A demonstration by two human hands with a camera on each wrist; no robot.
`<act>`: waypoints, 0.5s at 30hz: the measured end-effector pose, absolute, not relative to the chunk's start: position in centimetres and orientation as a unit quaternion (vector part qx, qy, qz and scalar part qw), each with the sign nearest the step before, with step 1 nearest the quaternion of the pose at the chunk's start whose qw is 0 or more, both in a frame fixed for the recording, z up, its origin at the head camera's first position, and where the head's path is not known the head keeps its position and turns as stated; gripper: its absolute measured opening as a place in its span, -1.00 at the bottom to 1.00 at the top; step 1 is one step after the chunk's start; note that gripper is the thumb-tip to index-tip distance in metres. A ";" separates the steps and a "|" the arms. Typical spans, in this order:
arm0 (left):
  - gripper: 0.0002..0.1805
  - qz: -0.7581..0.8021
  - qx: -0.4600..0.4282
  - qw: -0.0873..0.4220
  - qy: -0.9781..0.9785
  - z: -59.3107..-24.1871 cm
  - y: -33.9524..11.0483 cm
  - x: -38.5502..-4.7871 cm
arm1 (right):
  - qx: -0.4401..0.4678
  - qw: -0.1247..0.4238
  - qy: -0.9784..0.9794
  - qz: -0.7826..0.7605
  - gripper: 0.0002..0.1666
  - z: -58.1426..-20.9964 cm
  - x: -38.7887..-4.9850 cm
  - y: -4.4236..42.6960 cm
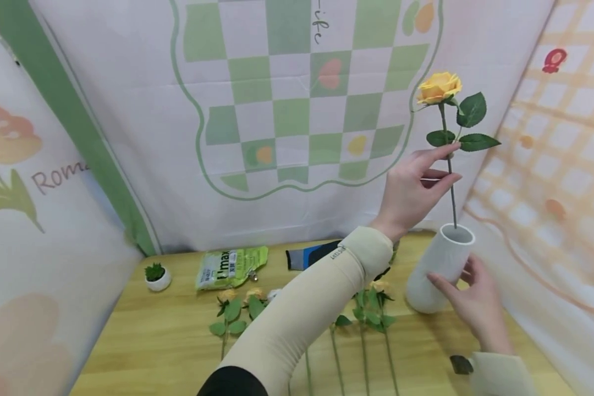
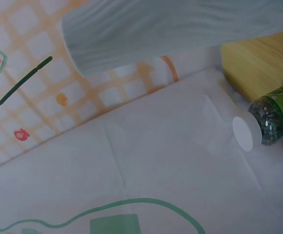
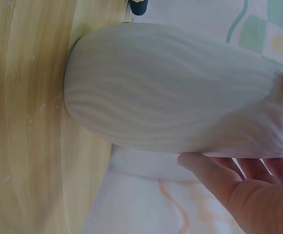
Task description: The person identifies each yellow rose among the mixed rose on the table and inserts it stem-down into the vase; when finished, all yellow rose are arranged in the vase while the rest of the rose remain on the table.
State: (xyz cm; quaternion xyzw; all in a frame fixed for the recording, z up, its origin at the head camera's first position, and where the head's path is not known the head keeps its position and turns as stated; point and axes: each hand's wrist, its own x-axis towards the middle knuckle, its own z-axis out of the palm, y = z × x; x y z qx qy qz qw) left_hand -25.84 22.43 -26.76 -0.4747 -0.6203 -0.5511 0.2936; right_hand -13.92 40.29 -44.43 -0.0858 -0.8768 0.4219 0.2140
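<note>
My left hand (image 1: 413,184) pinches the stem of a yellow rose (image 1: 440,88) between thumb and fingers, holding it upright above a white vase (image 1: 433,280). In the left wrist view, the bare end of the rose stem (image 2: 19,87) shows a small gap from the vase (image 2: 171,34) mouth. Only a fingertip of that hand shows in the corner. My right hand (image 1: 477,308) grips the vase's side, thumb and fingers around it. The right wrist view shows the ridged vase (image 3: 171,92) with its base on the wooden table (image 3: 24,122).
Several more yellow roses (image 1: 373,313) lie on the table, partly behind my left sleeve. Farther back are a green pouch (image 1: 232,268), a small potted plant (image 1: 157,276) and a blue-black item (image 1: 309,256). A white-capped jar (image 2: 273,117) stands near the back cloth.
</note>
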 end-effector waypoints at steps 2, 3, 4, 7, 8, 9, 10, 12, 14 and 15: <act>-0.51 -0.546 -0.477 0.296 -0.622 -27.2 22.7 -25.9 | -0.090 0.216 -0.878 0.417 0.10 -44.5 -13.9 40.3; -0.51 -0.544 -0.480 0.297 -0.621 -27.4 22.9 -26.0 | -0.092 0.217 -0.879 0.415 0.10 -44.5 -13.8 40.3; -0.51 -0.543 -0.484 0.297 -0.619 -27.6 23.0 -26.0 | -0.095 0.219 -0.879 0.412 0.09 -44.5 -13.8 40.3; -0.52 -0.528 -0.493 0.298 -0.624 -28.4 23.4 -26.2 | -0.095 0.223 -0.878 0.413 0.07 -44.4 -13.8 40.2; -0.52 -0.526 -0.495 0.298 -0.624 -28.7 23.4 -26.3 | -0.095 0.224 -0.878 0.412 0.07 -44.4 -13.8 40.1; -0.52 -0.523 -0.497 0.298 -0.625 -28.9 23.5 -26.3 | -0.094 0.224 -0.878 0.413 0.07 -44.3 -13.8 40.0; -0.52 -0.521 -0.497 0.297 -0.628 -29.2 23.5 -26.4 | -0.093 0.225 -0.877 0.414 0.07 -44.3 -13.8 39.9; -0.52 -0.517 -0.496 0.294 -0.633 -29.7 23.5 -26.6 | -0.090 0.224 -0.876 0.418 0.07 -44.3 -13.9 39.8; -0.52 -0.511 -0.493 0.293 -0.640 -30.2 23.4 -26.7 | -0.093 0.221 -0.878 0.415 0.08 -44.2 -13.9 39.7; -0.51 -0.506 -0.493 0.292 -0.645 -30.4 23.4 -26.7 | -0.093 0.220 -0.878 0.416 0.08 -44.3 -13.9 39.7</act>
